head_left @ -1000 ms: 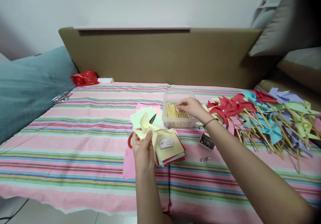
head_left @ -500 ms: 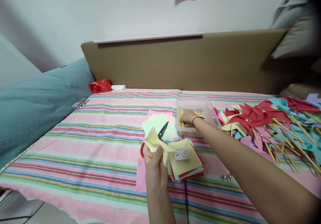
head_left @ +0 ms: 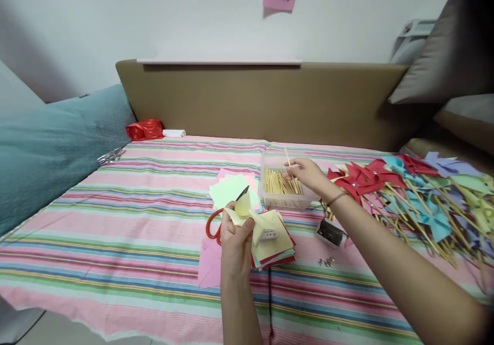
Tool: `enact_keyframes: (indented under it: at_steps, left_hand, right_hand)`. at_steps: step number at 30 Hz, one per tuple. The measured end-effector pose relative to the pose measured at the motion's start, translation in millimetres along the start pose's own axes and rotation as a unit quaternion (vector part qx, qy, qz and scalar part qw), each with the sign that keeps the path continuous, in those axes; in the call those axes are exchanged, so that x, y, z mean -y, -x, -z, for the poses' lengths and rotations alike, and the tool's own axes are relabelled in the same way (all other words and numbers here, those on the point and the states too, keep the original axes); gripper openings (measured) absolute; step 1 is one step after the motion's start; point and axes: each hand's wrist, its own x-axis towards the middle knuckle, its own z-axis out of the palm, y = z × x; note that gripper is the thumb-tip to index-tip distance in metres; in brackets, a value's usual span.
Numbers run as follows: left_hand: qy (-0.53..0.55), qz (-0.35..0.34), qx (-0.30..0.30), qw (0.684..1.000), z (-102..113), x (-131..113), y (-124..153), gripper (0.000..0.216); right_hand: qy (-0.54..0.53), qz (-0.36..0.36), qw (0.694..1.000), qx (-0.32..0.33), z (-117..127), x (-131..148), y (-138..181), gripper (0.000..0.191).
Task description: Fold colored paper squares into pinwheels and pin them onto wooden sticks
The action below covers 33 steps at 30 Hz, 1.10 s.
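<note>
My left hand pinches the middle of a pale yellow paper pinwheel, its folded blades standing out around the thumb. Above a clear plastic box, my right hand grips a thin wooden stick, which points upward from the fingers. Many more such sticks lie in the box. Behind my left hand are red-handled scissors, partly hidden by the hand and the pinwheel. A stack of coloured paper squares with a small white box on top lies just right of the pinwheel.
Finished pinwheels on sticks are heaped at the right. Near them are an open dark-lined small box and several metal pins. Pale green sheets lie behind the scissors. A red plastic bundle sits far left.
My right hand has risen out of the plastic box with a stick in its fingers. My left hand still holds the yellow pinwheel. The view has shifted toward the right.
</note>
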Motion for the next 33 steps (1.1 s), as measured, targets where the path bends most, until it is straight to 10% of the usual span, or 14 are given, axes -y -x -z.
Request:
enact_keyframes:
  at_steps: [10, 18, 33]
  left_hand:
    - [-0.032, 0.055, 0.068, 0.996, -16, 17, 4, 0.055]
    - [-0.036, 0.070, 0.132, 0.988, -28, 31, 6, 0.056]
    - [0.005, 0.049, 0.164, 0.985, -32, 43, 8, 0.056]
  right_hand:
    - [-0.326, 0.037, 0.942, -0.063, -32, -37, 146, 0.036]
    - [-0.421, 0.059, 0.899, -0.102, -49, -47, 161, 0.018]
    - [-0.339, 0.127, 0.926, -0.106, -36, -45, 170, 0.013]
